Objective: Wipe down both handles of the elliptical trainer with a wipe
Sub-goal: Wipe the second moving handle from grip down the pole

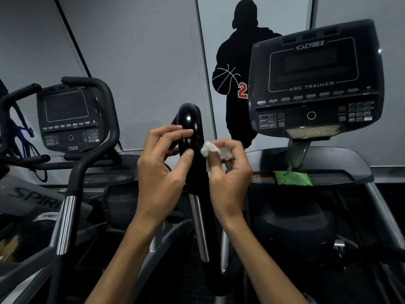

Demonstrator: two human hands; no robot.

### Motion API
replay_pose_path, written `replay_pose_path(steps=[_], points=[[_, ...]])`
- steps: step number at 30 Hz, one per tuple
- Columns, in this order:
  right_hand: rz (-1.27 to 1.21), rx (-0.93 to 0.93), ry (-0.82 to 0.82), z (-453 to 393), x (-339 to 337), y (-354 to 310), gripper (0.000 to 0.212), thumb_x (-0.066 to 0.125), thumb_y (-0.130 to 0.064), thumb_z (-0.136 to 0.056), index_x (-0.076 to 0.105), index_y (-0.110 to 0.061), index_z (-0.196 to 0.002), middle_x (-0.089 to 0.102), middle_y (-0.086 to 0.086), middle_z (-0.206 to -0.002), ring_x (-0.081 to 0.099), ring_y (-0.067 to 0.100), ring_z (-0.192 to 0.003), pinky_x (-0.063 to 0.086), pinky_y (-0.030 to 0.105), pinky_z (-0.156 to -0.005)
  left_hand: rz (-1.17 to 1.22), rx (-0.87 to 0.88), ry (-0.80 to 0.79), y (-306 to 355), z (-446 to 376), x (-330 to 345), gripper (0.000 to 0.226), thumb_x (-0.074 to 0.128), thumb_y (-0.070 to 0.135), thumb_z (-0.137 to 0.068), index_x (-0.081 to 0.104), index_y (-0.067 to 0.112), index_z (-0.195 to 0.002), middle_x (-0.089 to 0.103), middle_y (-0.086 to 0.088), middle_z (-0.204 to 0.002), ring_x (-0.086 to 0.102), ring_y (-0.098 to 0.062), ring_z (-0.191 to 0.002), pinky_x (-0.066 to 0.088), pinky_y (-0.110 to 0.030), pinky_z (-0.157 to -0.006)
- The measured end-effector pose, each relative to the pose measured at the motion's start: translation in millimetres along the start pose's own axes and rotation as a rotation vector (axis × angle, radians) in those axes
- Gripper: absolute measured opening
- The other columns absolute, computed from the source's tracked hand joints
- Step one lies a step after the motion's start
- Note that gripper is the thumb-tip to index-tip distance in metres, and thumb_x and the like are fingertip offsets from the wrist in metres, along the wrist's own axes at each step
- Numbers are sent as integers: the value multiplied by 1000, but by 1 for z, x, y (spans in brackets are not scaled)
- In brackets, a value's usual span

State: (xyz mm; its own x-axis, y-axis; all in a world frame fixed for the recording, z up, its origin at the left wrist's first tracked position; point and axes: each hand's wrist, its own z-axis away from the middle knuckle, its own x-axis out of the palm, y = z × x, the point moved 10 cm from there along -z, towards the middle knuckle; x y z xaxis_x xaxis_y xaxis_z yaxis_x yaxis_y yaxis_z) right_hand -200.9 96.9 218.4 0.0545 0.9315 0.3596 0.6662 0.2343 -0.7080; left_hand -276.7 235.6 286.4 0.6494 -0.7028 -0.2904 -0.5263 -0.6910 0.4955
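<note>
Wipe (215, 150) mostly hidden inside right hand (230, 172)

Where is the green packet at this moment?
In the head view, the green packet lies on the right, on the machine's shelf under the console, right of the hand holding the wipe.

Glossy black handle (190, 137) stands upright; crumpled white wipe (213, 150) just beside it.

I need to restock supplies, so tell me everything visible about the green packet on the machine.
The green packet looks like a soft, crinkled plastic pouch, possibly wipes. It lies flat on the ledge of the Cybex trainer, below the console and beside its support post. A flap or torn corner sticks up at its top. No hand touches it.
</note>
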Motion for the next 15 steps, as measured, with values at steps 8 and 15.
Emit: replay_pose_path(steps=[8, 15], points=[[270, -334, -98, 27, 5, -36, 24, 72, 10, -81, 75, -6, -99, 65, 7, -95, 61, 10, -86, 47, 11, -78, 129, -100, 56, -8, 8, -11, 36, 57, -8, -95, 64, 21, -116, 63, -4, -121, 62, -15, -117, 49, -17, -91], [348, -379, -187, 12, 39, -62, 13, 77, 0, -83, 76, -9, -93, 62, 3, -88, 59, 15, -77, 45, 16, -69, 175, -142, 170, -12, 13, -19, 29, 56, -3, -96, 63, 21, -112, 65, -5, -115, 64, -13, -106, 50, -22, -88]])
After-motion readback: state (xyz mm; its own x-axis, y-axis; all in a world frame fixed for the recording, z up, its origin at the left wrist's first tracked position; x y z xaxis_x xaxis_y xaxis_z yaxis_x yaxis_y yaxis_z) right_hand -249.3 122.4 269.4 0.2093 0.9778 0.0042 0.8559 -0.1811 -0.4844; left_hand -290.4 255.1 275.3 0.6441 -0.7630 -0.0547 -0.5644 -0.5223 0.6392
